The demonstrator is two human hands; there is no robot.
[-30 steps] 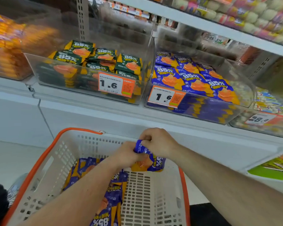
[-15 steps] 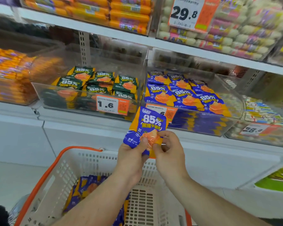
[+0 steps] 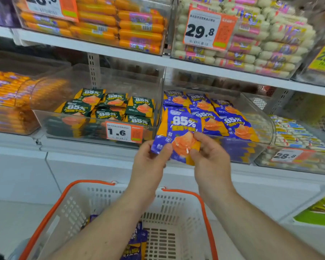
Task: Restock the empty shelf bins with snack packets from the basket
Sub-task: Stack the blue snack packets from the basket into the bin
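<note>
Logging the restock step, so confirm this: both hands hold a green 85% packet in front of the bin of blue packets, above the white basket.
Wrong on the colour. The head view shows the packet is blue, not green. The left hand and right hand both pinch it before the bin of blue packets, above the white basket.

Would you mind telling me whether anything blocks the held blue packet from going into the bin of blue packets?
Only that bin's clear front wall; the packet, pinched by both hands, must clear it.
</note>
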